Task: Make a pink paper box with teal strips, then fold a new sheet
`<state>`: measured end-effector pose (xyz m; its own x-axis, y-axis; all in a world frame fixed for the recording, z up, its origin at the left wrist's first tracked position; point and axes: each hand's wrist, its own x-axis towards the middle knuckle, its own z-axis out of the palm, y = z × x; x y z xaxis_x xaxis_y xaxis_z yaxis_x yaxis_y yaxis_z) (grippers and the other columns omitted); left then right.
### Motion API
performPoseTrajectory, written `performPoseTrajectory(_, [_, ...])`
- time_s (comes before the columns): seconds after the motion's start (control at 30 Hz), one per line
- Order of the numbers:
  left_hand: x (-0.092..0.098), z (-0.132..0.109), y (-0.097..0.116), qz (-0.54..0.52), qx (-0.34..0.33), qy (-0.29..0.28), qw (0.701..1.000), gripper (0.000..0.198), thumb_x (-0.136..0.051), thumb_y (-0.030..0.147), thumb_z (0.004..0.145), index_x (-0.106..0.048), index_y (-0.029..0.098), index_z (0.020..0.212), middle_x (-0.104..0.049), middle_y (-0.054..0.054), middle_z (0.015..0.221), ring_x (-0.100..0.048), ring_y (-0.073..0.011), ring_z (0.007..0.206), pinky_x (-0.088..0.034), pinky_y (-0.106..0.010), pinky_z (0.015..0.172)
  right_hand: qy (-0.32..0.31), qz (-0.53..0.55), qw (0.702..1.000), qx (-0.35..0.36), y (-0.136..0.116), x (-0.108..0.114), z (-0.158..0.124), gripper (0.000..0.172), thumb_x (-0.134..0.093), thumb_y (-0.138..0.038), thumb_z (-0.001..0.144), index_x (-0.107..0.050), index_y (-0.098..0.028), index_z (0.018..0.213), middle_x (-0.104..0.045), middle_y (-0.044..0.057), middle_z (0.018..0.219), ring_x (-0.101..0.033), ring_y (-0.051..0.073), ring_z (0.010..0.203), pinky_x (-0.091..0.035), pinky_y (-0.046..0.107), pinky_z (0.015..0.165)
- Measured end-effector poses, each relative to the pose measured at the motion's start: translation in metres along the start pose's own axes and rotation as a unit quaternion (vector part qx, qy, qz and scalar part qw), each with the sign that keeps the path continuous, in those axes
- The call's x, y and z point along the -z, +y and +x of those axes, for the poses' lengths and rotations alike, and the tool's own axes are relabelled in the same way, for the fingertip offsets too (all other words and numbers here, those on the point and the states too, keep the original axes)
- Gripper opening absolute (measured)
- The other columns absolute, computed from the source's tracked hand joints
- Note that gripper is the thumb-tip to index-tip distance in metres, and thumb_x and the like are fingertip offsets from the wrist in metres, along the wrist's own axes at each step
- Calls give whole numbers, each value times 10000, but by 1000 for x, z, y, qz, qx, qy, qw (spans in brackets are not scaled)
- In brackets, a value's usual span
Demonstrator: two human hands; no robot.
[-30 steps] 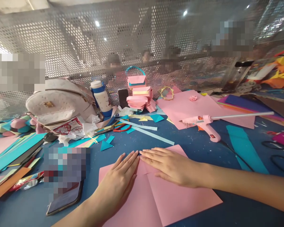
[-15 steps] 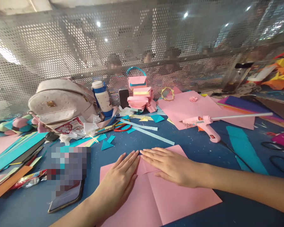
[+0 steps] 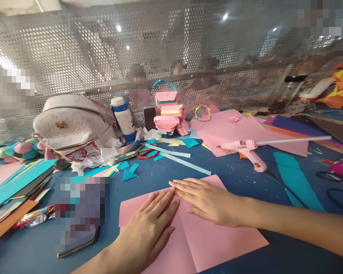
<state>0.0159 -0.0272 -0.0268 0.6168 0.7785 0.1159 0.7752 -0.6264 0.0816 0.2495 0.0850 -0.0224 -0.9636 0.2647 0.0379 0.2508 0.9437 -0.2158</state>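
A pink sheet of paper [image 3: 217,243] with a crease down its middle lies on the blue table in front of me. My left hand [image 3: 153,224] rests flat on its left half, fingers stretched towards the far edge. Flat on the right half lies my right hand [image 3: 201,199], its fingers pointing left. The fingertips of both hands meet near the top of the crease and cover that part of the paper. Neither hand grips anything.
A pink glue gun [image 3: 250,148] with its cable lies at the right, beside a blue paper strip [image 3: 297,182]. At the left are a phone [image 3: 80,243] and paper scraps. A backpack [image 3: 74,121], a bottle [image 3: 123,118] and folded pink paper pieces [image 3: 170,118] stand behind.
My left hand has slid slightly right and nearer to me, its fingers now more spread. My right hand stays where it was on the pink paper.
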Motion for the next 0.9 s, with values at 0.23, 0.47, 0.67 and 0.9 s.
performPoseTrajectory(0.23, [5,2,0,-30,4,-12,999,605,-417,196,983,-198,191,1546,-252,-102,1597,-243,-252,1470,-313,-522,1166,111,-176,977,33,-36,17,-14,616,-484,-465,969,-436,-84,1450,-387,128,1524,-360,285,1401,-357,452,1119])
performPoseTrajectory(0.47, [12,5,-3,-5,36,-4,999,446,-414,222,988,-424,242,1433,-365,-117,1550,-416,-294,1382,-448,-537,1061,169,-245,950,94,-76,4,-42,380,-359,-212,992,-658,-172,1223,-669,19,1255,-552,199,1182,-421,372,1007])
performPoseTrajectory(0.67, [27,4,-2,-11,80,1,997,355,-450,198,948,-534,265,1286,-401,-76,1528,-511,-279,1258,-522,-472,946,199,-244,947,66,-65,4,-39,353,-364,-164,988,-702,-185,1087,-718,45,1124,-623,199,1025,-468,375,895])
performPoseTrajectory(0.9, [39,-2,10,-64,108,-16,992,226,-449,305,970,-596,310,1142,-357,-23,1539,-580,-266,1092,-578,-456,809,128,-157,977,59,-26,41,-21,215,-500,-89,914,-663,-192,819,-702,36,982,-587,210,1012,-456,373,939])
